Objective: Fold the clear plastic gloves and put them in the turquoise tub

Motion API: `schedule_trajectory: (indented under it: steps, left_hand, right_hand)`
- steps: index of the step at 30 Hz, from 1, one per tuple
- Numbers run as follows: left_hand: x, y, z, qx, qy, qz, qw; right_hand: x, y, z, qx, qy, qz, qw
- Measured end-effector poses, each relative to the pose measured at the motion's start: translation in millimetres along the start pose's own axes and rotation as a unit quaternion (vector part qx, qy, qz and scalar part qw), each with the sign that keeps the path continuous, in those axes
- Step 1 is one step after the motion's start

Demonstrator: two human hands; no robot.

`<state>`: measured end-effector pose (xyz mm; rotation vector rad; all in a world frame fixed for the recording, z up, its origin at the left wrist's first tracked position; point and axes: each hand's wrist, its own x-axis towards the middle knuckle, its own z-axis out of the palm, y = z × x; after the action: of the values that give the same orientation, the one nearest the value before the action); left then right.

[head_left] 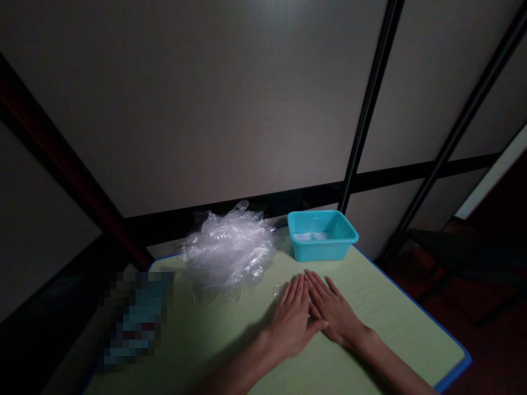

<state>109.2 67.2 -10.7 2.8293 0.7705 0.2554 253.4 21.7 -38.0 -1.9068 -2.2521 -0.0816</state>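
Note:
My left hand (291, 319) lies flat, palm down, its fingers stretched forward and the thumb out to the right. Beside it, my right hand (334, 311) is also flat, and the two hands touch near the fingers. A bit of clear plastic film (278, 292) shows by the left fingertips; most of it is hidden under the hands. Beyond them to the left sits a heap of thin clear plastic (230, 249), with glove-like finger shapes at its top. Straight ahead of my hands stands a turquoise plastic basin (323, 251) with something white inside.
The pale green table (395, 312) has a blue edge (455, 373). A pixelated, bluish item (142, 318) is at its left side. Large grey panels (230, 109) with dark strips rise behind the table. A dark chair-like shape (465, 263) stands at the right.

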Motion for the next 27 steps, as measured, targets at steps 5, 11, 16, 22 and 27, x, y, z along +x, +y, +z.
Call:
schedule_trajectory:
  steps: [5, 11, 16, 22, 27]
  left_hand:
    - [-5.9, -12.0, 11.1, 0.042, 0.013, -0.001, 0.999]
    - [-21.1, -24.9, -0.7, 0.077, -0.020, -0.024, 0.997]
    - [-29.8, -34.8, -2.6, 0.094, -0.017, -0.034, 0.995]
    - [-36.0, -42.7, -6.3, 0.091, -0.042, -0.053, 0.994]
    - [-41.2, -49.7, -6.9, 0.076, -0.031, -0.060, 0.995]
  right_hand:
    - [-0.7, -1.8, 0.0, -0.002, 0.012, 0.005, 1.000]
    - [-1.4, -5.7, -6.1, 0.011, 0.014, 0.016, 1.000]
    - [-1.5, -5.3, -7.4, 0.018, 0.011, 0.019, 1.000]
    - [-1.2, -4.7, -3.7, 0.028, 0.009, 0.022, 0.999]
    - [-1.4, 6.2, -9.0, 0.109, -0.017, 0.015, 0.994]
